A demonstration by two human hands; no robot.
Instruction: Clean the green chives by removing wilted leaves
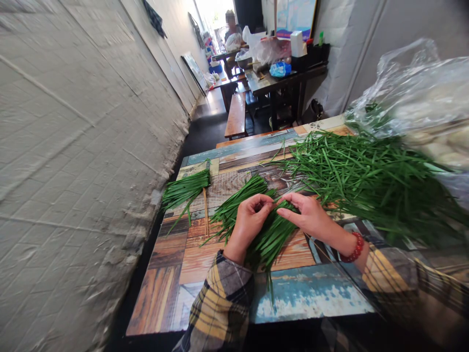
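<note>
My left hand (252,219) is closed in a pinch at the upper end of a bunch of green chives (273,239). My right hand (308,215), with a red bead bracelet (354,247) at the wrist, closes thumb and fingers on the same end, fingertips almost touching the left ones. The bunch fans down toward me beneath both hands. Just left of it lies a second bunch of chives (234,203), partly behind my left hand. Farther left, a bundle of chives (186,188) has thin bamboo skewers (205,212) sticking out of it. What lies between my fingertips is partly hidden.
A big loose heap of chives (351,171) covers the table's right side, beside a clear plastic bag (421,93). Thin sticks (339,266) lie below my right wrist. A white brick wall (84,161) borders the patchwork wood table (161,293). A person (231,29) sits far back.
</note>
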